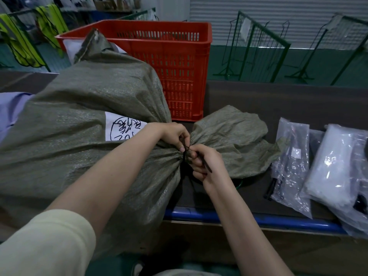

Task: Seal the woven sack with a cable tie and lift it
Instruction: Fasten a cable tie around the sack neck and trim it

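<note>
Cream fabric of a sleeve [45,244] filled the lower left corner, and from it the left forearm reached up to the gathered neck of the grey-green woven sack [79,120]. That sack lay on its side on the brown tabletop [278,100], bulging, with a white hand-marked label [119,128] on its flank. The left hand [173,134] had its fingers closed, pinching the black cable tie [186,151] where it circled the neck. The right hand [207,166] was curled shut around the tie's loose tail, which stuck out past the knuckles. A red crate [175,66] stood behind the sack. Clear plastic bags [318,166] lay to the right.
</note>
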Tool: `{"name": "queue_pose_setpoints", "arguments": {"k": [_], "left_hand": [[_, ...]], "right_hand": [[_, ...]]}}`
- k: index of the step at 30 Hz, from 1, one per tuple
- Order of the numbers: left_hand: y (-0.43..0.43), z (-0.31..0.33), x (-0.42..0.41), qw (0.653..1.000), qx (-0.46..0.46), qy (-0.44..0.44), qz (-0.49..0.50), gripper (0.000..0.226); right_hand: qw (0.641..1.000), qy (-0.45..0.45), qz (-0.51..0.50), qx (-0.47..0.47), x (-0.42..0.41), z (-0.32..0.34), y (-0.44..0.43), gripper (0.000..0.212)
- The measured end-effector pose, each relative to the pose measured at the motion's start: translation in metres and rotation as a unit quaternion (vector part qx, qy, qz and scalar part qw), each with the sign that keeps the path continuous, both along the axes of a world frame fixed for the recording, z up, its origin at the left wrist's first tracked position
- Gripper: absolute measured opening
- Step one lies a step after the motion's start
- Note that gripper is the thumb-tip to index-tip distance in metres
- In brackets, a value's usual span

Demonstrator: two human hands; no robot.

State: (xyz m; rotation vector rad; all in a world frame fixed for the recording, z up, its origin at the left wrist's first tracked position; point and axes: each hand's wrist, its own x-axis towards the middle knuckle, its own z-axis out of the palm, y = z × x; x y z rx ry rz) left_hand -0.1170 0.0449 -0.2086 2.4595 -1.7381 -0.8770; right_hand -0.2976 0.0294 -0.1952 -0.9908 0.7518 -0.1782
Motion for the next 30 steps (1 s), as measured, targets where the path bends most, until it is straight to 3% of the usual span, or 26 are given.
{"name": "queue_pose_setpoints", "arguments": {"k": [18, 21, 24, 27, 29, 30], "left_hand": [[-0.005, -0.006, 0.007, 1.000, 0.026, 0.013, -0.002, 0.014], [-0.008, 0.002, 0.000, 0.998, 0.050, -0.002, -0.025, 0.014], [-0.016, 0.017, -0.011, 0.998, 0.042, -0.027, -0.031, 0.040], [-0.027, 0.029, -0.030, 0.998, -0.045, -0.045, -0.016, 0.041], [-0.037, 0.025, -0.052, 0.999, 0.007, 0.002, -0.050, 0.042], [-0.042, 0.017, -0.064, 0.993, 0.078, 0.048, -0.079, 0.043]], "right_hand": [[0.999, -0.035, 0.021, -0.008, -0.009, 0.005, -0.003, 0.039], [0.996, -0.029, 0.060, -0.060, -0.009, 0.004, -0.015, 0.040], [0.974, 0.067, 0.171, -0.134, -0.010, -0.010, -0.031, 0.052], [0.913, 0.225, 0.277, -0.199, -0.019, -0.040, -0.047, 0.055], [0.871, 0.304, 0.267, -0.279, -0.025, -0.061, -0.061, 0.036], [0.851, 0.324, 0.247, -0.330, -0.026, -0.068, -0.068, 0.028]]}}
